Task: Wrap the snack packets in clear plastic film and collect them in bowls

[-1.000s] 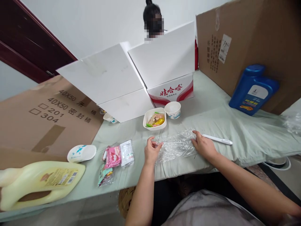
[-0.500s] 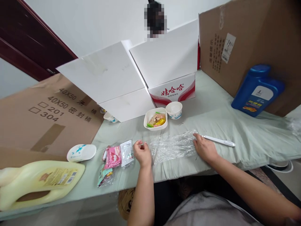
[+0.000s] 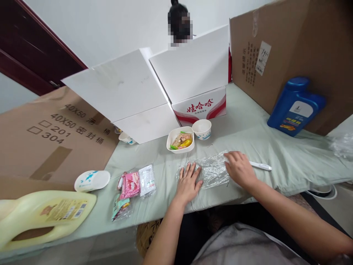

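A sheet of clear plastic film (image 3: 213, 170) lies crinkled on the cloth in front of me. My left hand (image 3: 188, 184) rests flat on its left end, fingers spread. Over the right end is my right hand (image 3: 241, 169), its fingers loosely bent and the tips touching the film. Partly behind the right hand lies a white, pen-like tool (image 3: 260, 166). Beyond the film stand a white square bowl (image 3: 179, 150) with packaged snacks in it and a white paper cup (image 3: 202, 132). Left of my left hand are a pink snack packet (image 3: 130, 185) and a white sachet (image 3: 147, 180) in clear wrap.
White boxes (image 3: 198, 66) form a wall at the back, with a person's head above them. Cardboard boxes (image 3: 55, 129) flank both sides. A blue bottle (image 3: 296, 106) stands right; a yellow jug (image 3: 49, 213) and a tipped paper cup (image 3: 92, 180) lie left.
My left hand has moved right onto the film and spread flat; before, it was curled beside the film's left edge. My right hand now reaches further over the right end. The view has shifted slightly.
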A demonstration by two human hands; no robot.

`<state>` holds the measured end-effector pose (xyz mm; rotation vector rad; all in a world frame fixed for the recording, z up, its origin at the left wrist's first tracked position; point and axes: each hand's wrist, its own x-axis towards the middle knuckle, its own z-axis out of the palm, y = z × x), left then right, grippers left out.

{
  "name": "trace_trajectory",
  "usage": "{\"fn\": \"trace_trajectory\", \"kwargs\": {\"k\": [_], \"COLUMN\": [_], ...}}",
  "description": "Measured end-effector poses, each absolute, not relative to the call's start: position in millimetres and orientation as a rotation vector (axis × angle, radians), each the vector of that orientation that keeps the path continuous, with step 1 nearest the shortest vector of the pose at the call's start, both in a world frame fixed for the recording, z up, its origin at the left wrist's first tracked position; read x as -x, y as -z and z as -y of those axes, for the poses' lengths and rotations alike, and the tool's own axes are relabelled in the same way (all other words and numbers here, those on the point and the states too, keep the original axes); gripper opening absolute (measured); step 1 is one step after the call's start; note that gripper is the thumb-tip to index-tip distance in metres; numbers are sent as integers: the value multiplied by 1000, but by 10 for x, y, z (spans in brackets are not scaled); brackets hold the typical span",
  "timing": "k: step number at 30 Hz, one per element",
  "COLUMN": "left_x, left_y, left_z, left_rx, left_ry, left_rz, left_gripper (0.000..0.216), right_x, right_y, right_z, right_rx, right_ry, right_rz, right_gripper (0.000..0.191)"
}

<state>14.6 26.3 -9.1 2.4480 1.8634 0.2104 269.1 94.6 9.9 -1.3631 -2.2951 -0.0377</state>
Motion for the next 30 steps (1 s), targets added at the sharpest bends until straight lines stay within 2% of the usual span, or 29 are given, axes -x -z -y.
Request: {"fn": "trace_trajectory", "kwargs": {"k": [3,5,7,10,13,17,20,25,30], "left_x": [-137,-66,64,286,418,449,455,436,350], "left_y": [94,106,119,112,73,50,71,33,-75], "left_z": [-270,-263,-224,-74,147,357,398,366,96], "left_rx": [-2445,-2394,-2299,-2253,-2435,-2574,-2565,-2367,-1946], "left_ry": [-147,-111,-112,-260,-474,-643,-768,-875,-928], "left_rz": [-1894,-1956,-2082,-2220,-2019,-1728,-1691,-1731,-2077], "left_gripper": [55,60,67,67,53,20,20,17,18], "right_x": [-2458,-2363,-2359,-2508,-2763,-3107,-3261,-3297,-3143], "right_y": [35,153,208,118,-38,-26,82,62,-76], "right_z": [-925,-936,-943,-891,-765,-625,-578,-561,-716], "right_rx": [1052,1045,1103,1078,939,853,861,837,1072], "right_ry": [-29,-94,-147,-161,-207,-316,-314,-340,-430], "right_rz": [2568,2678,2709,2667,2609,2591,2561,2471,2297], "right_gripper": [52,67,71,69,67,39,24,21,23]}}
